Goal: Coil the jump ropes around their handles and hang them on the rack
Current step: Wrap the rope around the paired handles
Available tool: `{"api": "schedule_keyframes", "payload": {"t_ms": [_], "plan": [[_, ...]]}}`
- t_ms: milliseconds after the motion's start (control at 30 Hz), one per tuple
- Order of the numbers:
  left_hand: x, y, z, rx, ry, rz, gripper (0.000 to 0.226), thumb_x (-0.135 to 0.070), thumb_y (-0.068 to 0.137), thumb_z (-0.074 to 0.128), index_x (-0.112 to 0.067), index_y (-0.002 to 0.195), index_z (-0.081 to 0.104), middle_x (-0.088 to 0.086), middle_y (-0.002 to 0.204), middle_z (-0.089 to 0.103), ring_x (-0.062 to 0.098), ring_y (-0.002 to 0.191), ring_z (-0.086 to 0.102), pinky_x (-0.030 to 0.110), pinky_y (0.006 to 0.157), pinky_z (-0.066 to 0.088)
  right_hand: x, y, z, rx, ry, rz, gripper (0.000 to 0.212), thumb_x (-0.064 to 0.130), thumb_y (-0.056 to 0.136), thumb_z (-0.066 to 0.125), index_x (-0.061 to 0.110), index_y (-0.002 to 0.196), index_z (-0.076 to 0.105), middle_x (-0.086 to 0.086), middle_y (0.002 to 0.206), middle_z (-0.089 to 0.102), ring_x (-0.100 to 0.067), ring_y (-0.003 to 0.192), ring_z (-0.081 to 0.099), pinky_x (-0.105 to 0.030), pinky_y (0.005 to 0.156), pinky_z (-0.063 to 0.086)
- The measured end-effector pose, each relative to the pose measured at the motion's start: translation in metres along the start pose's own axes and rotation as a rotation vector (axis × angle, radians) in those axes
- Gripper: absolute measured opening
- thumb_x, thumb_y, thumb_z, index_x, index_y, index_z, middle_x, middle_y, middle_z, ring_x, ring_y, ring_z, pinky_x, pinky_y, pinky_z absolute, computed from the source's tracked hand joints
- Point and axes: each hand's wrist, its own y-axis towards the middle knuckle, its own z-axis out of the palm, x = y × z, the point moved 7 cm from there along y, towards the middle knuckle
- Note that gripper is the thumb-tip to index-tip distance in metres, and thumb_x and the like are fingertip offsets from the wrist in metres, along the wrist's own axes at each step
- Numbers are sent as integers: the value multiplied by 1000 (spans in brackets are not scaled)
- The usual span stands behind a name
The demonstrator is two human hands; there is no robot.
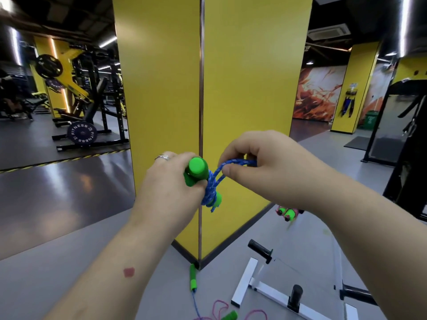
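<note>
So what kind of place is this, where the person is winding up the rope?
It looks like a gym. There is a weight rack with a big round weight plate leaning at its base, and the left hand holds green jump rope handles.

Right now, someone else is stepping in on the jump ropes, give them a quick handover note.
Left hand: grips a pair of green handles, blue rope already wound around them.
Right hand: pinches the loose loop of that blue rope, mid-wrap.
On the floor: another green handle with a blue cord, a pink rope, and a coiled bundle by the yellow pillar.
Done: most of this coil.
Left: finish the wrap, hang it, coil the floor ropes.
</note>
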Motion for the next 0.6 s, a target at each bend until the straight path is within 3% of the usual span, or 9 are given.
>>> {"api": "schedule_keyframes", "payload": {"t_ms": [100,200,300,400,467,600], "plan": [[-11,-2,11,183,6,58,32,-12,83,62,-39,100,59,-11,95,46,9,81,52,29,61,41,5,4,-1,18,67,-10,16,21,93,62,32,90,72,25,73,60,4,62,51,-8,52,36],[-17,-6,15,302,-37,52,39,-7,82,59,-39,102,50,-4,90,52,18,74,55,33,54,40,3,8,-4,16,255,19,10,21,91,68,27,87,76,25,55,56,-3,43,40,-11,42,31],[-26,-5,11,246,-1,110,33,-7,78,62,-38,88,55,-6,79,56,13,73,53,23,53,40,-1,13,0,37,405,91,6,19,85,73,21,84,79,1,60,62,-9,50,43,-26,48,36],[-32,-8,12,227,-40,114,25,-17,81,71,-38,91,61,-9,75,62,5,76,55,15,53,41,-22,21,6,9,503,258,7,18,82,71,15,85,77,3,46,43,-13,45,30,-25,44,25],[-33,-13,13,236,-138,75,41,-23,82,76,-47,103,51,-12,83,65,4,73,58,18,49,43,-36,24,12,-1,570,366,6,16,81,71,12,83,74,1,49,33,-17,47,22,-27,46,17],[-34,-14,5,207,-308,117,76,-8,78,79,-61,120,45,-18,95,66,8,65,60,28,56,53,-62,19,28,12,619,533,7,12,78,68,15,72,70,-2,53,28,-17,48,20,-24,46,15]]}}
